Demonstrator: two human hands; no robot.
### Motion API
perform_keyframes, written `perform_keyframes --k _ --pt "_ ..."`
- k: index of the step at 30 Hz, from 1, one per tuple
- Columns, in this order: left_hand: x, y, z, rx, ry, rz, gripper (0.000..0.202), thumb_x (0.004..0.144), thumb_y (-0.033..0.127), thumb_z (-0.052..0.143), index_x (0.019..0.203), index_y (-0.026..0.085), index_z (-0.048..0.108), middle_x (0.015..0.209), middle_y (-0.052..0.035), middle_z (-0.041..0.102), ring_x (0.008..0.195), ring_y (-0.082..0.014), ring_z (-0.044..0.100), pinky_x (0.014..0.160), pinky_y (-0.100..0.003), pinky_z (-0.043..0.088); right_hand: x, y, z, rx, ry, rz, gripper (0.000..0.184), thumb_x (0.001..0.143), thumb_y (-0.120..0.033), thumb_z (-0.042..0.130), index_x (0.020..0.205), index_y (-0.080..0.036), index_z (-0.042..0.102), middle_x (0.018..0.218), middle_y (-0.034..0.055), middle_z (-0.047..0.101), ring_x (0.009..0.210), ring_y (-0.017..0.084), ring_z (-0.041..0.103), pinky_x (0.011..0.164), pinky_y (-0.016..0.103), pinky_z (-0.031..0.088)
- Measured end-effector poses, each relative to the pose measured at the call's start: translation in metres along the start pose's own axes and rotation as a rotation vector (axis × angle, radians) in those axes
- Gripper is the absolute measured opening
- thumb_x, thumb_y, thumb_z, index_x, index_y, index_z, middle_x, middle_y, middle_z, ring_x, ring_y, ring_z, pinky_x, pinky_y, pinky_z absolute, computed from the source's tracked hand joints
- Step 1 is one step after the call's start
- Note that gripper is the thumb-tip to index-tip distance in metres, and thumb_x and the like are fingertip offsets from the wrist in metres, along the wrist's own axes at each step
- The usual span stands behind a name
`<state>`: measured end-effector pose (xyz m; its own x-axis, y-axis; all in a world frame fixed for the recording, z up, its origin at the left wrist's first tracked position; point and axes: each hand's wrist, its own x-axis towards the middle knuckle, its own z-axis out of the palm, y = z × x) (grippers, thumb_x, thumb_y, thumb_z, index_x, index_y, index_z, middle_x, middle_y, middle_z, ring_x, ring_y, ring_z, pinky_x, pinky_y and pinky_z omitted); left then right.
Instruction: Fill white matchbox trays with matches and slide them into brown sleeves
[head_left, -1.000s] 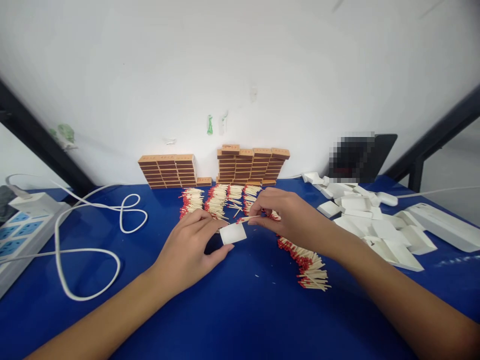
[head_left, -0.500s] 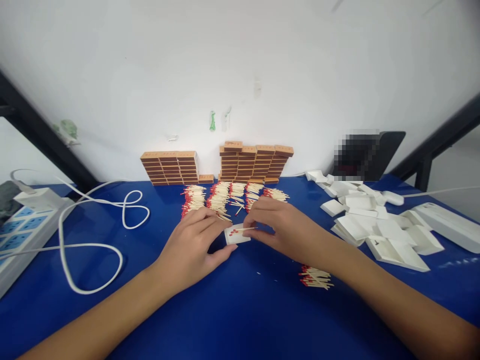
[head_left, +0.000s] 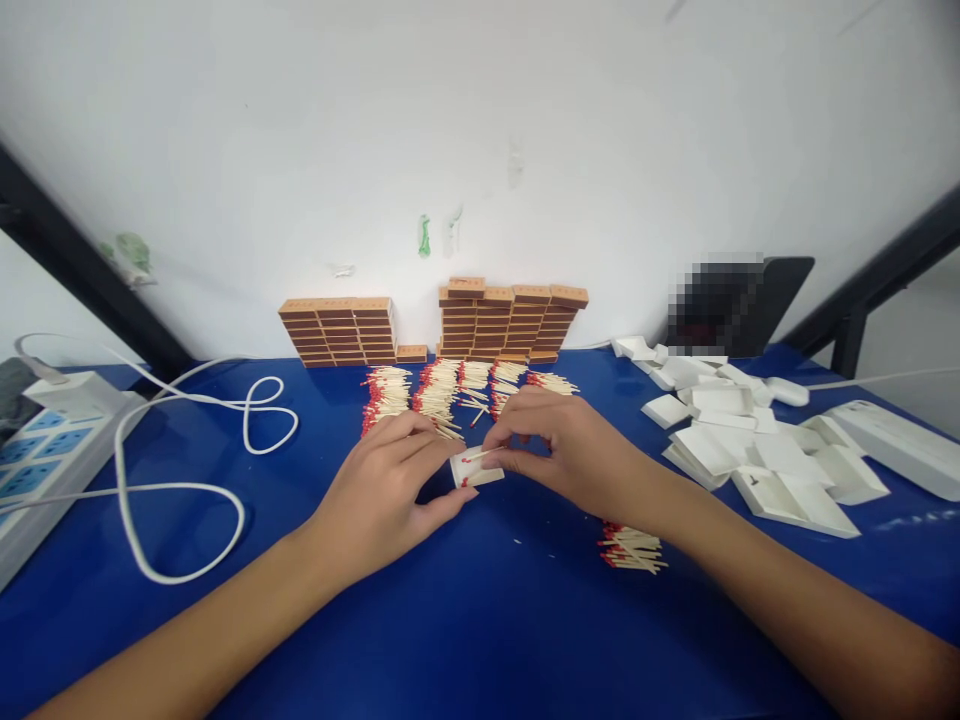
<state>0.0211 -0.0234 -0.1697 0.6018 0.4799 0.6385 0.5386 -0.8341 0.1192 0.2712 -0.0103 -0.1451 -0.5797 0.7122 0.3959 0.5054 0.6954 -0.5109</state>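
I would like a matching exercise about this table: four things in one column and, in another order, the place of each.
1. small white tray
2. brown matchboxes
3. power strip
4. empty white trays

A. left edge of the table
B. stacked against the wall
C. in the left hand, right hand pinching a match over it
D. piled on the right

Pairs: 1-C, 2-B, 3-A, 4-D.

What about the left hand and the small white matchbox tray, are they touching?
Touching. The head view shows the left hand pinching the white tray at its left end, thumb below and fingers above, with no gap.
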Motion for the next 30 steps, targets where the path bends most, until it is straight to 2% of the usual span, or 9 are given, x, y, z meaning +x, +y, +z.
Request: perform_keyframes --k 6,10,21,26,30 --pt "0.0 0.0 0.0 0.003 -0.009 -0.001 0.024 0.095 0.031 0.08 0.114 0.018 0.072 0.093 -0.005 0.079 0.096 -0.0245 0.07 0.087 -0.041 0.061 -0.003 0.002 0.015 -0.067 0.052 -0.051 0.004 0.094 -0.02 0.08 0.096 -0.023 0.08 0.096 0.0053 0.068 0.096 0.022 0.06 0.083 0.036 0.05" --pt "-0.001 0.0 0.001 0.009 -0.017 0.0 0.022 0.095 0.029 0.079 0.114 0.019 0.072 0.096 -0.0055 0.079 0.098 -0.0253 0.071 0.088 -0.042 0.061 -0.005 0.006 0.021 -0.139 0.054 -0.091 0.004 0.096 -0.02 0.078 0.098 -0.023 0.08 0.097 0.0062 0.065 0.095 0.022 0.059 0.083 0.037 0.05" --pt "-0.003 -0.002 0.001 0.017 -0.052 0.012 0.027 0.094 0.029 0.08 0.115 0.015 0.071 0.099 -0.0071 0.079 0.102 -0.0272 0.07 0.091 -0.044 0.061 -0.006 0.002 0.007 -0.235 -0.027 -0.094 0.008 0.093 -0.014 0.078 0.094 -0.021 0.075 0.099 0.0069 0.065 0.098 0.023 0.06 0.081 0.036 0.05" --pt "-0.002 -0.001 0.002 0.003 -0.098 0.015 0.024 0.095 0.03 0.079 0.113 0.016 0.072 0.097 -0.0059 0.079 0.099 -0.0261 0.07 0.089 -0.043 0.061 -0.007 0.0 0.01 -0.2 -0.142 -0.053 0.008 0.095 -0.013 0.074 0.092 -0.02 0.077 0.097 0.0066 0.065 0.093 0.022 0.061 0.078 0.034 0.05" --pt "-0.003 -0.001 0.001 0.0 -0.097 0.017 0.024 0.095 0.029 0.079 0.114 0.016 0.071 0.098 -0.0057 0.079 0.1 -0.0261 0.07 0.09 -0.043 0.061 -0.008 -0.002 0.012 -0.172 -0.143 -0.046 0.007 0.096 -0.015 0.072 0.094 -0.019 0.077 0.097 0.0069 0.065 0.091 0.021 0.061 0.078 0.035 0.051"
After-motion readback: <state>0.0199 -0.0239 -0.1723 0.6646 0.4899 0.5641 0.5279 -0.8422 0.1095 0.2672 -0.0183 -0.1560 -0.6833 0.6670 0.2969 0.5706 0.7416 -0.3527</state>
